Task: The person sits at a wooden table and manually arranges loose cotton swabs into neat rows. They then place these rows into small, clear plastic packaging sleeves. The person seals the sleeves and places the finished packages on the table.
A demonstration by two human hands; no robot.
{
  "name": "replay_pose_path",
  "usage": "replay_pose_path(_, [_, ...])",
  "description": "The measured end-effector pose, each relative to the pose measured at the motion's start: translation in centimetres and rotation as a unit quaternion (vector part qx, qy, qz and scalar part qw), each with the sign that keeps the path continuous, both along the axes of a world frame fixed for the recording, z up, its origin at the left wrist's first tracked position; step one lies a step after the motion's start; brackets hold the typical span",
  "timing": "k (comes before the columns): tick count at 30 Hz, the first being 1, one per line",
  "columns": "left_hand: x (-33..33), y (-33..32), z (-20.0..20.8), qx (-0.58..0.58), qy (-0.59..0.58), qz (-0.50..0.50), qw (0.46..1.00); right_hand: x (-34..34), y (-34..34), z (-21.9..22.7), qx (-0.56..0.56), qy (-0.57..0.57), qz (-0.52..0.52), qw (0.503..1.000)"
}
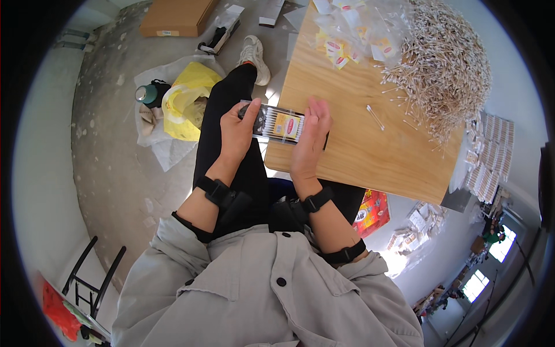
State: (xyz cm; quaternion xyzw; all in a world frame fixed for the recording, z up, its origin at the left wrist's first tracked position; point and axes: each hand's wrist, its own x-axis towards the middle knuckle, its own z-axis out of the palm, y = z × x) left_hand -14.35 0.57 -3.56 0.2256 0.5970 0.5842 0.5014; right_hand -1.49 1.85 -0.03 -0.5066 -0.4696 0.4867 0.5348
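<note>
One left hand [236, 133] grips one swab pack [283, 125], one right hand [312, 136] touching.

The head-worn fisheye looks down from close above, grey buttoned fabric shirt [248, 309] at six o'clock, pale rectangular wooden tabletop [350, 141] toward two.

**Surface [370, 162]: Item Layout**

The surface has a light wood-grain top. A large heap of cotton swabs [454, 63] lies on it. Left of the heap: clear plastic bags [378, 20] and yellow-and-white labels [334, 49]. Nearer the person than the heap: loose swabs [375, 117].
</note>
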Motion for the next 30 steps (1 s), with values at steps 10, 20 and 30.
replay_pose_path(10, [0.3,0.1,0.8,-0.019,0.092,0.01,0.996,-1.7,-0.3,0.3,0.005,-0.006,-0.001,1.0])
replay_pose_path(20, [-1.8,-1.0,3.5,0.033,0.413,0.058,0.908,16.5,4.7,-0.2,0.041,-0.406,-0.148,0.901])
replay_pose_path(30, [15.3,3.1,4.7,0.164,0.593,-0.333,0.715,19.0,6.0,0.2,0.038,-0.349,0.074,0.933])
